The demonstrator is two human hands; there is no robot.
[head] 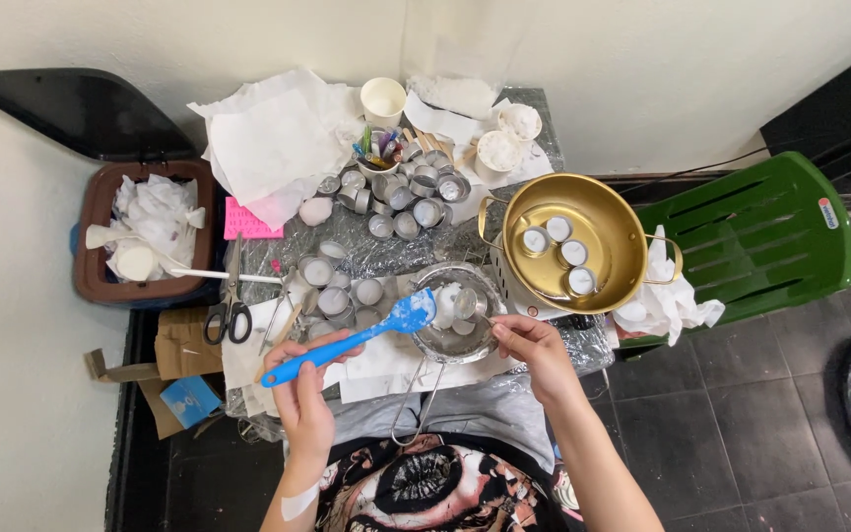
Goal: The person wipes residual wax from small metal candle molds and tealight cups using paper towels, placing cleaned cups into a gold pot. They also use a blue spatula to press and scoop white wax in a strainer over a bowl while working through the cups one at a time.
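Spatula point(347, 342), blue, one: held in the left hand point(304, 389), fingers wrapped round the lower handle, the blade reaching up and right to the rim of the steel pot point(457, 323). Steel pot, small, long wire handle pointing toward the person: stands on the foil-covered table point(366, 258) between the two hands, with white wax and a tin cup inside. Right hand point(534, 350): just right of the pot, fingertips pinched at its rim; what they grip is too small to tell. Gold pan point(573, 241), two handles: above and right of the right hand, holding four filled tealights. Tin cups point(406, 197), many: clustered in the middle of the table, some filled with white wax. Scissors point(230, 305): left of the left hand, near the table edge. Paper cup point(383, 99) and white paper sheets point(278, 143): far side of the table. Bin point(140, 232), brown, with crumpled paper: left of the table. Green chair point(751, 227): right of the pan.
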